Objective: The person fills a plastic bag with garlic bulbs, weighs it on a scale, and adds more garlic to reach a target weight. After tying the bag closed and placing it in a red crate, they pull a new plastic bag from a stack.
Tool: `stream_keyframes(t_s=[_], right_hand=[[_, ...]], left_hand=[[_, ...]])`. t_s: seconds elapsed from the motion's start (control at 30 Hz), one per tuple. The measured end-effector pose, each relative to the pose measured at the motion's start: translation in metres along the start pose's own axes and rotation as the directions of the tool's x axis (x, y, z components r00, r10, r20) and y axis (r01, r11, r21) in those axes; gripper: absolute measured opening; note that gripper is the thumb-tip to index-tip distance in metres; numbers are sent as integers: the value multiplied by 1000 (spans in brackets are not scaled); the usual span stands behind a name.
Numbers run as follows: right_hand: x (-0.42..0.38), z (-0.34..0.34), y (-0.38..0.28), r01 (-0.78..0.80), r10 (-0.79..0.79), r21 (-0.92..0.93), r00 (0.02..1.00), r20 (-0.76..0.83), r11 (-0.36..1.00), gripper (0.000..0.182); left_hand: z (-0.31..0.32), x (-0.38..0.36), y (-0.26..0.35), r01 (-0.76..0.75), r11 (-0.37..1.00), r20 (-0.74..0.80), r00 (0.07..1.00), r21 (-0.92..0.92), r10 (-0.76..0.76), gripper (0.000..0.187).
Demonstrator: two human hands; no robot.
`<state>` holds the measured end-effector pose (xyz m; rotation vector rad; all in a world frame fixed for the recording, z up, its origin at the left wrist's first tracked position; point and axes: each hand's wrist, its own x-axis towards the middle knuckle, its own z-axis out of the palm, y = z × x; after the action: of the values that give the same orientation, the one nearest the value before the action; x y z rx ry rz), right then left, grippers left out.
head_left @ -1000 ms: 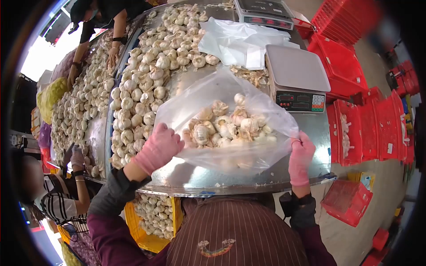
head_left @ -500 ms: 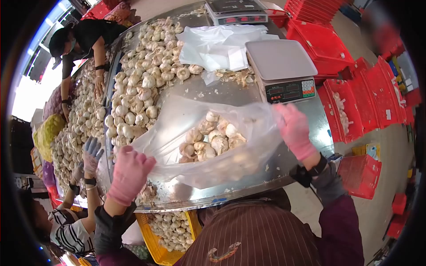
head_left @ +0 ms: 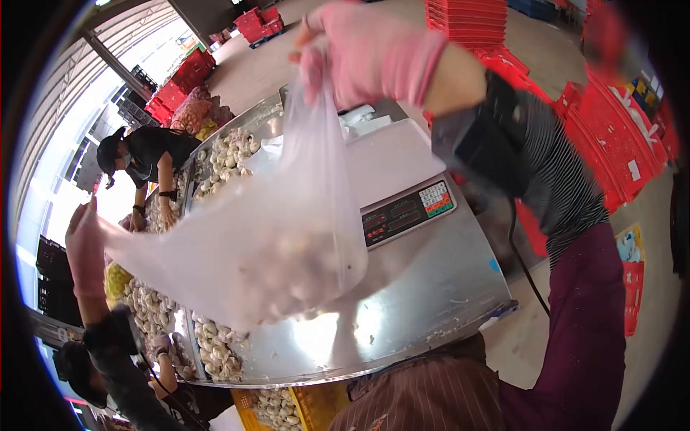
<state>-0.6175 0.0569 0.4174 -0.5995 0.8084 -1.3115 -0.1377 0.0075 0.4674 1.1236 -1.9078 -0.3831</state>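
A translucent plastic bag (head_left: 215, 248) hangs in the air over the metal table (head_left: 431, 302), stretched between my two hands. Garlic bulbs (head_left: 298, 269) show blurred through its sagging bottom. My right hand (head_left: 366, 54), in a pink glove, is raised high and closed on one top corner of the bag. At the left, my left hand (head_left: 86, 244), also pink-gloved, grips the opposite corner. Just behind the bag stands a digital scale (head_left: 406, 215) with a flat pale plate, partly covered by the bag.
Loose garlic (head_left: 215, 352) is heaped along the table's left side. Red crates (head_left: 467, 25) are stacked beyond and to the right. A yellow crate (head_left: 316, 402) of garlic sits below the near edge. A person in black (head_left: 154, 158) works at far left; another (head_left: 79, 373) is lower left.
Both hands have risen, lifting the bag of garlic off the table. My right hand moved up and left, my left hand out to the left. The head view tilted upward.
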Motion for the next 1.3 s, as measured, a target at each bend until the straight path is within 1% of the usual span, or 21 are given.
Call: stream_keyframes(t_s=[0.03, 0.07, 0.13, 0.2, 0.23, 0.27, 0.33, 0.4, 0.47, 0.53, 0.57, 0.6, 0.63, 0.73, 0.8, 0.87, 0.93, 1.07, 1.13, 1.27, 1.3], right_hand=[[21, -17, -38, -48, 69, -63, 925, 375, 997, 13], [36, -35, -68, -69, 145, -137, 712, 687, 988, 18], [30, -58, -89, -41, 116, -132, 769, 628, 990, 16], [25, -73, -110, 35, 28, -117, 869, 494, 992, 16], [24, -80, -120, 77, -23, -111, 906, 424, 991, 18], [25, -87, -128, 119, -75, -105, 933, 351, 987, 19], [27, -95, -137, 200, -178, -94, 963, 203, 975, 24], [17, -116, -110, 310, -356, -415, 934, -37, 855, 15], [49, -166, -99, 178, -212, -488, 977, -17, 855, 14], [64, -199, -86, 228, -316, -884, 944, 97, 407, 28], [69, -210, -78, 240, -304, -880, 946, 117, 409, 28], [73, -218, -70, 196, -419, -973, 878, 230, -125, 46], [82, -223, -67, 41, -458, -791, 797, 395, -611, 65], [108, -224, -86, -114, -486, -784, 836, 257, -610, 91], [103, -211, -80, -174, -450, -751, 875, 178, -637, 93], [95, -203, -70, -231, -434, -708, 893, 118, -667, 96], [90, -205, -63, -271, -391, -732, 920, -7, -625, 105], [97, -204, -57, -294, -370, -693, 928, -42, -658, 113], [98, -201, -60, -367, -359, -644, 921, -150, -672, 121], [83, -236, -55, -393, -306, -600, 919, -246, -697, 124], [79, -247, -49, -367, -267, -624, 930, -252, -690, 124]], left_hand=[[-16, 21, -9, 76, 977, 20, 997, -198, -74, 30], [-21, 39, -11, 149, 909, 53, 989, -389, -140, 34], [21, 55, 16, -260, 951, -65, 960, 166, 273, 35], [59, 75, 30, -557, 510, 144, 755, 656, 639, 34], [84, 83, 31, -422, 868, -59, 891, 264, 451, 32], [114, 88, 29, -196, 954, -134, 976, -226, 169, 30], [178, 90, 25, -228, 947, -209, 961, -228, 181, 25], [236, 80, 31, 7, 939, -181, 981, -343, -73, 23], [280, 73, 16, 157, 860, -97, 968, -485, -232, 20], [301, 70, 17, 209, 820, -27, 964, -533, -263, 17], [303, 74, 6, 197, 897, 22, 978, -395, -205, 15], [299, 80, 7, 200, 902, 1, 976, -383, -217, 15], [294, 86, 16, 160, 952, 57, 987, -260, -151, 15], [288, 101, 41, -74, 995, 120, 989, -71, 82, 17], [283, 101, 47, -130, 991, 327, 936, -23, 130, 28], [286, 92, 67, -242, 949, 648, 759, 204, 54, 39], [303, 65, 65, -279, 868, 644, 763, 412, -61, 46], [410, 38, 91, -288, 793, 296, 944, 536, 143, 47], [456, 34, 99, -247, 668, 455, 877, 702, -155, 43], [492, 18, 13, -306, 247, 355, 916, 920, -187, 41], [483, 12, -2, -334, 288, 405, 883, 897, -236, 37]])
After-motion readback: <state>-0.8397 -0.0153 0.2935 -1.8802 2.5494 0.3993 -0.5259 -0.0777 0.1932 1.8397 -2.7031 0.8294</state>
